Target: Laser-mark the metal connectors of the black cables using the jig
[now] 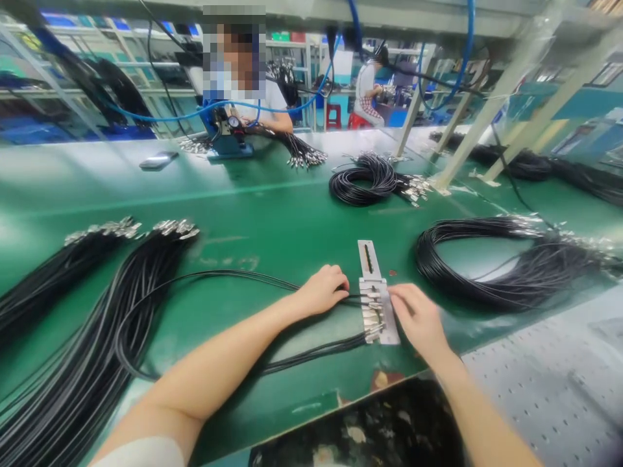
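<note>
A metal fixture (392, 324) lies on the green table (272, 224), with several silver cable ends seated across it. Black cables (311, 353) run leftward from the fixture and loop round beneath my left forearm. My left hand (324, 289), its fingers curled together, grips black cables just left of the fixture. At the fixture's right edge is my right hand (417, 318), thumb and fingers close together by the metal; whether a small part sits between the fingertips is not visible.
Black cable bundles (136, 292) lie at the left. Coiled cables (452, 285) rest at the right, another coil (363, 181) farther back. A dark board (384, 428) is at the near edge. Across the table, a person (277, 107) sits behind a blue press (226, 133). Slanted posts (487, 123) stand at the right.
</note>
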`<state>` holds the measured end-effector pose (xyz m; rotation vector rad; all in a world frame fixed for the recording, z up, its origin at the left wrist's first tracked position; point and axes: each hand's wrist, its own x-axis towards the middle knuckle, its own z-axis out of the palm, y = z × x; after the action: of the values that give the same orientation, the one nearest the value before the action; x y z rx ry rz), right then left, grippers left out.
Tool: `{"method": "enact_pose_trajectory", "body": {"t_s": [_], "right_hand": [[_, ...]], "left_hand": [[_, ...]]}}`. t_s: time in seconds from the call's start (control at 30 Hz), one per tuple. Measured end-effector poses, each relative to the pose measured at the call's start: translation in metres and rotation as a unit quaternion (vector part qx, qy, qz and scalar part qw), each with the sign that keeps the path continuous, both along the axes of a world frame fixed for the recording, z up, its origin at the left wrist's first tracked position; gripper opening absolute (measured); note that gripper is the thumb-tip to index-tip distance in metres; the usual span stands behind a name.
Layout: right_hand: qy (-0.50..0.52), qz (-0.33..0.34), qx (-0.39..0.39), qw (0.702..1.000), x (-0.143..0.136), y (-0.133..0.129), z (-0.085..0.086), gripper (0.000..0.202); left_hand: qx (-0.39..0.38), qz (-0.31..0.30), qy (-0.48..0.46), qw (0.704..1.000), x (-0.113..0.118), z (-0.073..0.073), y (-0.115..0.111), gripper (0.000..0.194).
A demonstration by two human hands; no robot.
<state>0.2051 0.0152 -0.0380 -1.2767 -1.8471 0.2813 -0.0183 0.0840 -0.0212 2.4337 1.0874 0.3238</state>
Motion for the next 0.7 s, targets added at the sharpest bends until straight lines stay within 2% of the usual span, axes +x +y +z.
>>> {"method": "enact_pose_trajectory", "body": {"t_s": [0.1, 0.27, 0.33, 0.5, 0.7], "right_hand": [[0.026, -0.009, -0.042, 0.999, 0.001, 0.011, -0.006, 0.015], [0.037, -0.006, -0.066, 0.997, 0.002, 0.012, -0.011, 0.022], [0.031, -0.005, -0.067, 0.997, 0.003, 0.011, -0.012, 0.026], [-0.004, 0.002, -0.055, 0.998, 0.003, 0.012, -0.015, 0.038], [-0.094, 0.001, -0.022, 0.995, 0.002, 0.012, -0.02, 0.044]], "left_hand": [[-0.004, -0.002, 0.01, 1.0, 0.004, -0.002, -0.003, 0.008], [0.0, 0.057, 0.01, 0.998, 0.011, -0.002, -0.004, 0.013], [0.008, 0.062, 0.03, 0.998, 0.012, -0.002, -0.004, 0.015], [0.021, 0.043, 0.083, 0.995, 0.016, 0.001, -0.007, 0.017], [0.048, 0.054, 0.107, 0.992, 0.02, 0.003, -0.01, 0.018]]}}
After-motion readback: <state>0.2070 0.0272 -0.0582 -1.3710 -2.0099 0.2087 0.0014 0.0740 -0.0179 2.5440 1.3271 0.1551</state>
